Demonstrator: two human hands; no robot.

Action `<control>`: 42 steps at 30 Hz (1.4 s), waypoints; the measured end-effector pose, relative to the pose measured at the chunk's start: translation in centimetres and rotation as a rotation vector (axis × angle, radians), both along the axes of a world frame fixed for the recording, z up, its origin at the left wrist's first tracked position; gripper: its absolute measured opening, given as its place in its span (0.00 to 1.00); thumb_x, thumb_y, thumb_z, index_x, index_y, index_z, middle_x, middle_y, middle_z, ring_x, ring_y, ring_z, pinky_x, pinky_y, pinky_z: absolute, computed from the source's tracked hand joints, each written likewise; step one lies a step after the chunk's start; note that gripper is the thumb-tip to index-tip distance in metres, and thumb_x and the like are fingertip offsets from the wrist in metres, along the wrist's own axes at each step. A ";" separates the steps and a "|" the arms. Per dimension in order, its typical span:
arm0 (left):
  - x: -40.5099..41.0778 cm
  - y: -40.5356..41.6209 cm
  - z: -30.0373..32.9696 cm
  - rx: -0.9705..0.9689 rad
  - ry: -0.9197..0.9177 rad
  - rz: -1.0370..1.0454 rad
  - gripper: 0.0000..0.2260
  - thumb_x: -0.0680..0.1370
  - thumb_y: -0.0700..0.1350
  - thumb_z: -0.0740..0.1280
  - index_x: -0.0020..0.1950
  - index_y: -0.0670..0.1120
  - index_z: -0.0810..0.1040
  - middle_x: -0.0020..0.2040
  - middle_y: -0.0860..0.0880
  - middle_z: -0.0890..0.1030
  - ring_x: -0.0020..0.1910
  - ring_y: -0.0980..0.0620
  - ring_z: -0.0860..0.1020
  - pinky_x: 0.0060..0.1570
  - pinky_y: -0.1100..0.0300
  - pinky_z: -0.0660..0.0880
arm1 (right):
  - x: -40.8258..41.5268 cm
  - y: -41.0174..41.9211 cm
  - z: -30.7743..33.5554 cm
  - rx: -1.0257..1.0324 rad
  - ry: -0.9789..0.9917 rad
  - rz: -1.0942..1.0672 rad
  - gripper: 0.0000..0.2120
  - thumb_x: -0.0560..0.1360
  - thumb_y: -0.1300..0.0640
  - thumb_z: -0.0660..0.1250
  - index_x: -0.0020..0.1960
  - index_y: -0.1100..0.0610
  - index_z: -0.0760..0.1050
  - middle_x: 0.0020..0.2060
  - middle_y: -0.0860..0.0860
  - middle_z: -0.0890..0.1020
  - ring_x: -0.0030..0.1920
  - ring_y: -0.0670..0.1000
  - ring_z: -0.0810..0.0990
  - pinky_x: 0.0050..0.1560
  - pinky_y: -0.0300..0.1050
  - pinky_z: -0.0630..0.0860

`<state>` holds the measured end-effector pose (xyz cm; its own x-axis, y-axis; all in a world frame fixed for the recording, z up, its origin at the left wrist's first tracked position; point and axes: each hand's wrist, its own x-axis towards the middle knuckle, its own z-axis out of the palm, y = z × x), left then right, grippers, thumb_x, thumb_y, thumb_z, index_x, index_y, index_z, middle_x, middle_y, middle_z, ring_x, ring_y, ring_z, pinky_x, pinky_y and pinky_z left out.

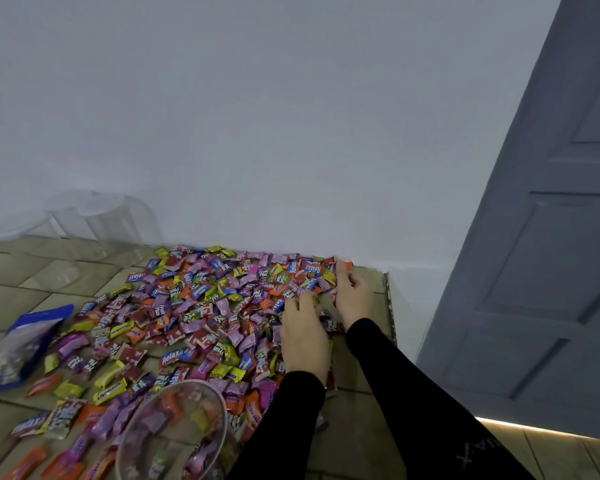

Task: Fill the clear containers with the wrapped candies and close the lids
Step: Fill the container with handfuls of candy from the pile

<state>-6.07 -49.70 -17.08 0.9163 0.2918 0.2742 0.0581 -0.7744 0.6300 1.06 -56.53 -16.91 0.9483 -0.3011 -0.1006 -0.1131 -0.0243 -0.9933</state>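
a white wall is standing behind a floor of brown tiles (21, 268), and a grey door (548, 237) is leaning in on the right; a big heap of wrapped candies (201, 306) is lying spread over the tiles, right up to the wall; the left hand (303, 336) and the right hand (354, 296) are both resting on the far right side of the heap, fingers bent down into the wrappers as if they are scooping, but i cannot tell if they are really gripping any yet; an open clear container (174, 434) is sitting near the bottom with a few candies inside; more clear containers (94, 220) are waiting by the wall, well apart; a blue bag (25, 344) is lying on the left; the slippery wrappers could be sliding out between the fingers on the way back, because the container is not close to the hands; a sleeve could be bumping the container and tipping it.
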 end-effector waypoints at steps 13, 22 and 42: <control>-2.7 -1.1 7.5 -0.091 -0.181 -0.121 0.09 0.82 0.39 0.57 0.62 0.43 0.71 0.54 0.46 0.70 0.47 0.49 0.70 0.43 0.58 0.68 | -5.2 -0.4 7.2 0.186 -0.112 -0.066 0.21 0.81 0.47 0.57 0.52 0.64 0.79 0.40 0.57 0.79 0.33 0.49 0.72 0.25 0.31 0.69; -7.1 2.2 13.4 -0.186 -0.232 -0.160 0.09 0.83 0.43 0.57 0.61 0.45 0.71 0.48 0.49 0.69 0.43 0.51 0.68 0.39 0.63 0.60 | -9.6 2.3 11.3 0.366 -0.177 -0.053 0.19 0.79 0.42 0.58 0.42 0.56 0.74 0.33 0.52 0.73 0.31 0.51 0.69 0.28 0.39 0.65; -14.4 15.4 11.2 -0.573 -0.343 -0.456 0.05 0.81 0.51 0.61 0.55 0.56 0.74 0.38 0.58 0.73 0.34 0.59 0.70 0.37 0.62 0.67 | -19.4 11.5 12.4 0.242 -0.303 -0.182 0.26 0.71 0.30 0.59 0.36 0.54 0.69 0.35 0.56 0.71 0.35 0.54 0.70 0.39 0.51 0.67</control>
